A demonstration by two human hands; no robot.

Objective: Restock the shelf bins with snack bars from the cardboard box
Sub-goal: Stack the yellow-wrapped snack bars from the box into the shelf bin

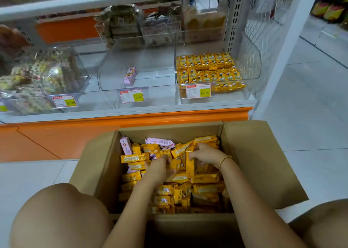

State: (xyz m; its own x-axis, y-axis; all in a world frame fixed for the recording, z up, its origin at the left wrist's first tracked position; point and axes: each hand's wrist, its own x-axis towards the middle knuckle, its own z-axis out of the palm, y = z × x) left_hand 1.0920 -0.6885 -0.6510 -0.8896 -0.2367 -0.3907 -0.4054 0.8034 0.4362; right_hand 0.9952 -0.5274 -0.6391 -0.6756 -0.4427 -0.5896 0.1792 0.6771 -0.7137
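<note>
Snack bars point(205, 178) fill the open cardboard box point(254, 163) on the floor before the shelf point(131, 114). The right hand point(205, 153) grips an upright bunch of them; the left hand point(160, 167) lies among them, its grasp blurred.

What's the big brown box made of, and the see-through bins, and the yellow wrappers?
The box looks like brown cardboard: matte, with folded flaps. The bins seem clear hard plastic: glossy, see-through. The yellow wrappers look like thin shiny plastic film, maybe foil; they crinkle and glint.
</note>
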